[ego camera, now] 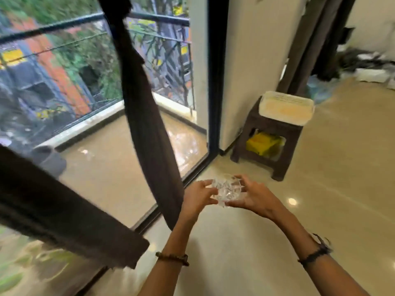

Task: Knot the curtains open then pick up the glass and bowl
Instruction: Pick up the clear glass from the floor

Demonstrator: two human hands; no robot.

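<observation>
My left hand [199,194] and right hand [249,196] grip faceted clear glassware [227,190] between them, dark curtain [149,129] hanging just left, glossy floor [320,189] open rightward.

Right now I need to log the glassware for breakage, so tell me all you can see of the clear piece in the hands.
The glassware is clear, with cut facets that glint. It is held above the floor, near the curtain. The left hand and right hand grip it from either side. Blur hides whether it is one piece or two.
</observation>
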